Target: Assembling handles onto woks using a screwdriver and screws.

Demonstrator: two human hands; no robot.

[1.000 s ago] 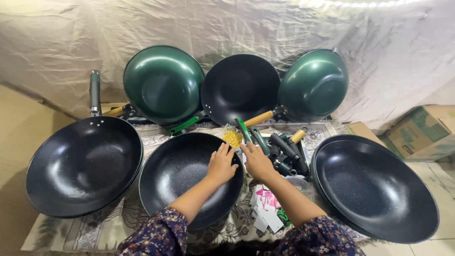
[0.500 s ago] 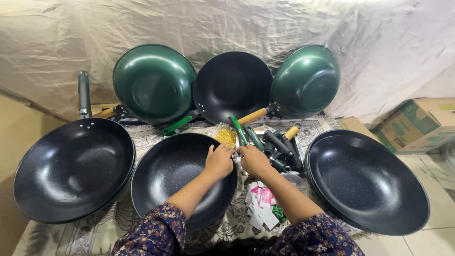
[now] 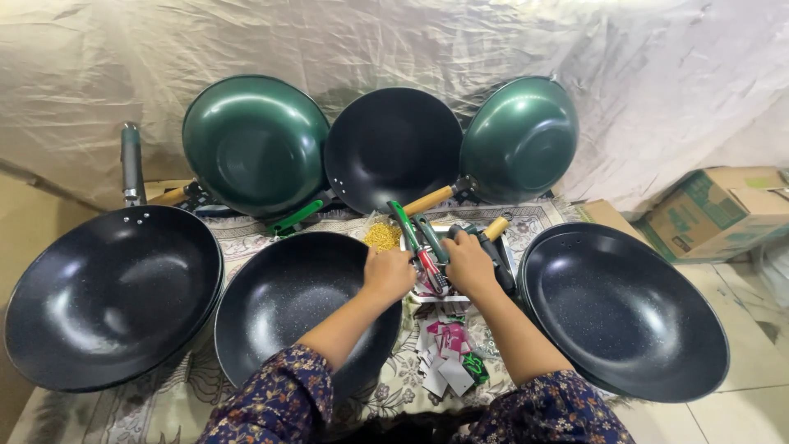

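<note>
Staying bunched over the pile of loose green and black pan handles [image 3: 444, 247], both hands, left hand [image 3: 388, 275] and right hand [image 3: 468, 265], have barely moved; whether their curled fingers grip anything cannot be told.

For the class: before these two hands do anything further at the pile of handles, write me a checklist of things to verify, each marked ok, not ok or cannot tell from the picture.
1. Both hands in view: ok. The left hand and right hand sit side by side at the pile of handles.
2. What each hand grips: cannot tell; the fingers are curled away from the camera.
3. Middle wok lying flat beneath the left forearm: ok.
4. Right wok apart from the right hand: ok.
5. Three woks leaning upright on the backdrop sheet, steady: cannot tell.
6. Paper tags lie loose between the forearms: not ok if a tidy spot is wanted.
</note>
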